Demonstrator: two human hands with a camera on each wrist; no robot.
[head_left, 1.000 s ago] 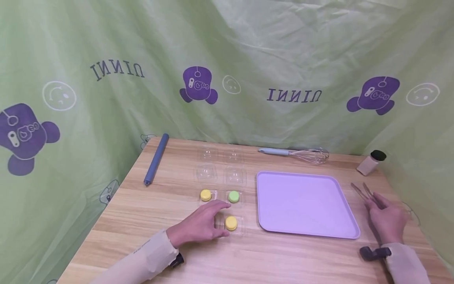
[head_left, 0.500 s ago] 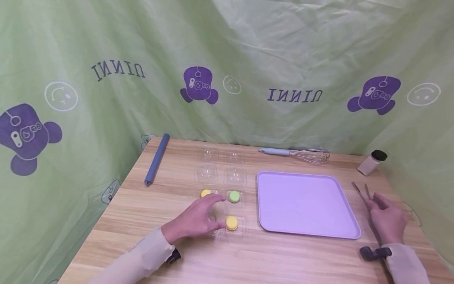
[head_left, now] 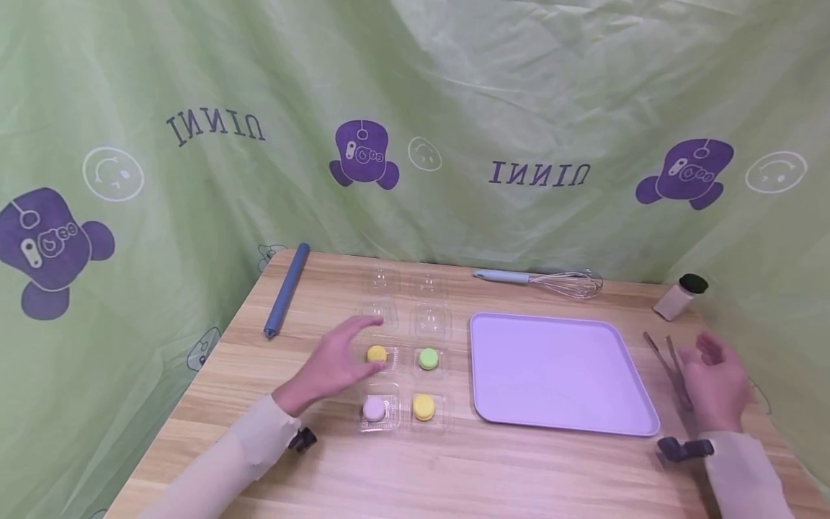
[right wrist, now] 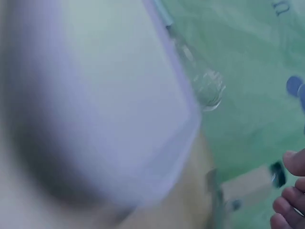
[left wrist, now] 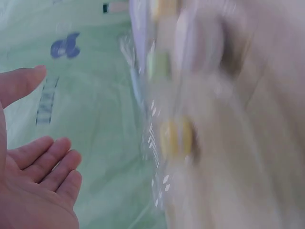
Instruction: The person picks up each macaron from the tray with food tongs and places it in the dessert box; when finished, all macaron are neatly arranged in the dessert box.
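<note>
Blue rolling pin [head_left: 286, 290] lies far left on the wooden table [head_left: 454, 468]. Left hand [head_left: 333, 360] is held above the table with fingers spread, nothing gripped, just left of the clear macaron tray [head_left: 405, 353]. In the tray: yellow macaron [head_left: 377, 354] beside the fingertips, pink macaron [head_left: 372, 409] nearer, green macaron [head_left: 428, 358] and second yellow macaron [head_left: 424, 407] to the right. Lilac tray [head_left: 558, 371] sits mid-right, whisk [head_left: 541, 281] beyond it. Tongs [head_left: 668, 360] lie on the table, just left of the right hand [head_left: 716, 378], raised, fingers loose, holding nothing. Spice jar [head_left: 679, 297] stands far right.
</note>
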